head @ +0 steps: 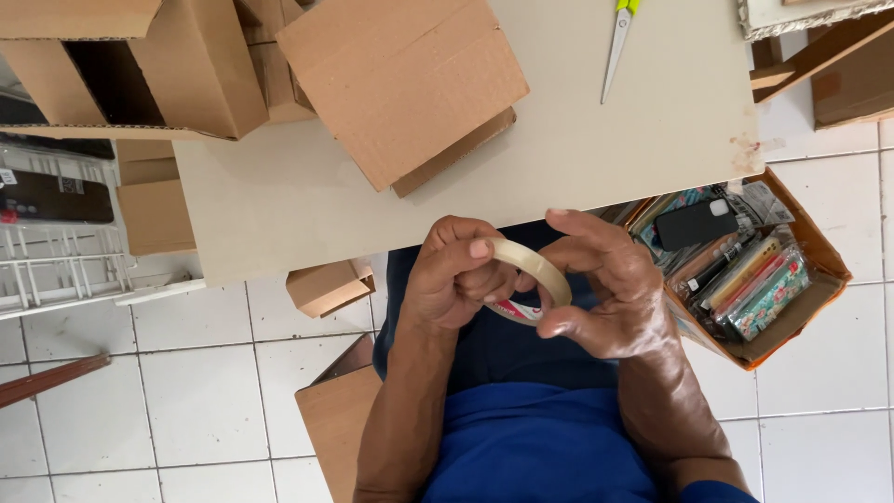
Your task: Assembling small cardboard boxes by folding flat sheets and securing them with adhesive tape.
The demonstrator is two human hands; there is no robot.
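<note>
Desk (577, 158): closed cardboard box (402, 84), open cardboard box (140, 70) at the left edge, scissors (616, 42) near the far side. Tiled floor (186, 373): carton of phone cases (754, 279) to the right, white wire rack (56, 251) to the left.

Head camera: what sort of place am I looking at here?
Probably a small packing or shipping spot in a home or shop. Folded cardboard boxes sit on a plain table with scissors, both hands hold a roll of tape, and a box of packaged phone cases stands on the tiled floor.
</note>
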